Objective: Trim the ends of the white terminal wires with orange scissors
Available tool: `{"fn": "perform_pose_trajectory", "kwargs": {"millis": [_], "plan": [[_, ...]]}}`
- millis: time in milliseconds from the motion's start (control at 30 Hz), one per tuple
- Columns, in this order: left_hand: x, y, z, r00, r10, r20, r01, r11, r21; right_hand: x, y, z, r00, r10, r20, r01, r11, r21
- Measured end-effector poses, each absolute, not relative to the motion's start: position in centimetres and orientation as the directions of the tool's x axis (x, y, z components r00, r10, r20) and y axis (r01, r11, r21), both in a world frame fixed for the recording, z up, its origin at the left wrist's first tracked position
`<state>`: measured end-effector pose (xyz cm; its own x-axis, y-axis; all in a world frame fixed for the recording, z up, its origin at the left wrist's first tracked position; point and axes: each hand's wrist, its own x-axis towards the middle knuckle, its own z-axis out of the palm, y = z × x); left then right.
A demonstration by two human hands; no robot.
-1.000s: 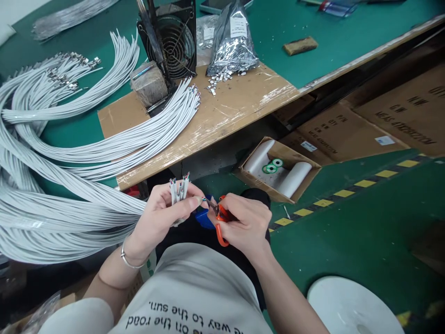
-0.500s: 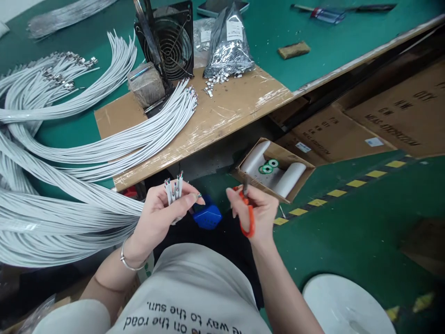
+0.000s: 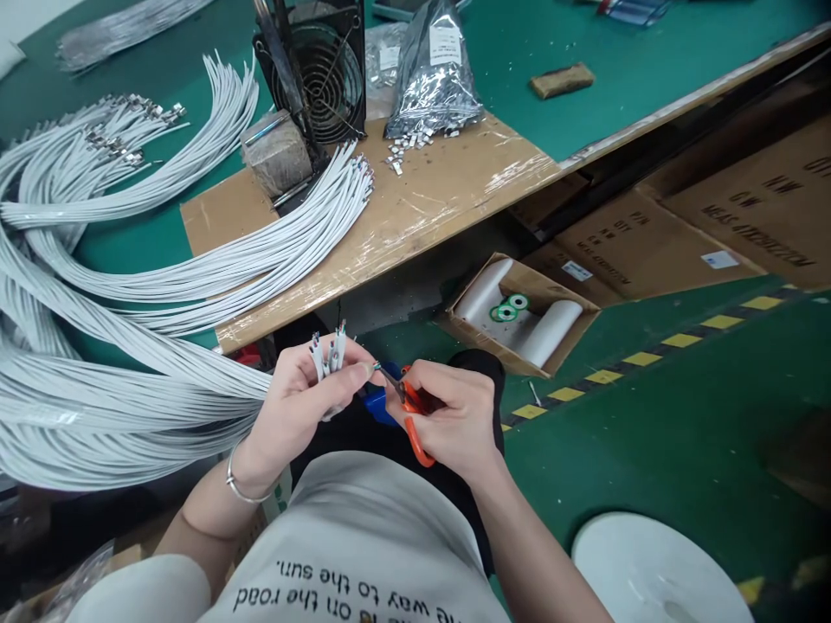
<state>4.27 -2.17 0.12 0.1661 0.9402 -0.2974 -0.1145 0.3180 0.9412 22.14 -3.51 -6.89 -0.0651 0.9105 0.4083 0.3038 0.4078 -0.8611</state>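
Note:
My left hand (image 3: pixel 302 394) is closed round several white cables (image 3: pixel 332 350), whose cut ends with small coloured wires stick up between the fingers. Thumb and forefinger pinch one cable end that points right. In my right hand (image 3: pixel 451 407) is a pair of scissors with orange handles (image 3: pixel 419 441). The blades' tips meet the wire end at my left fingertips. A large bundle of white cables (image 3: pixel 130 389) runs from the table to my left hand. Below the scissors, a blue object (image 3: pixel 380 407) is partly hidden.
On the green table (image 3: pixel 506 52) lie cardboard (image 3: pixel 454 173), another cable bundle (image 3: pixel 260 268), a black fan (image 3: pixel 321 82), a silver bag (image 3: pixel 434 78) with small metal parts and a brown block (image 3: pixel 562 80). An open box (image 3: pixel 551 355) with green-rimmed spools stands on the floor. A white round stool (image 3: pixel 649 571) is at lower right.
My right hand has moved left with the scissors, bringing the blades to the wire end. My left hand stays nearly still. The view has shifted slightly.

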Motion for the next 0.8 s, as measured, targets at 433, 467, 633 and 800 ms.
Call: {"fn": "perform_pose_trajectory", "kwargs": {"millis": [433, 467, 633, 800], "plan": [[4.1, -2.0, 0.4, 0.188, 0.928, -0.322, -0.070, 0.340, 0.938, 22.2, -3.3, -6.8, -0.074, 0.871, 0.485, 0.377, 0.475, -0.795], [4.1, -2.0, 0.3, 0.187, 0.929, -0.320, -0.071, 0.338, 0.939, 22.2, -3.3, -6.8, -0.067, 0.866, 0.495, 0.385, 0.480, -0.788], [4.3, -2.1, 0.3, 0.187, 0.929, -0.318, -0.085, 0.338, 0.937, 22.2, -3.4, -6.9, -0.043, 0.852, 0.522, 0.372, 0.498, -0.783], [4.6, -2.1, 0.4, 0.133, 0.954, -0.270, -0.044, 0.278, 0.960, 20.3, -4.3, -7.0, 0.071, 0.895, 0.440, 0.301, 0.401, -0.865]]}}
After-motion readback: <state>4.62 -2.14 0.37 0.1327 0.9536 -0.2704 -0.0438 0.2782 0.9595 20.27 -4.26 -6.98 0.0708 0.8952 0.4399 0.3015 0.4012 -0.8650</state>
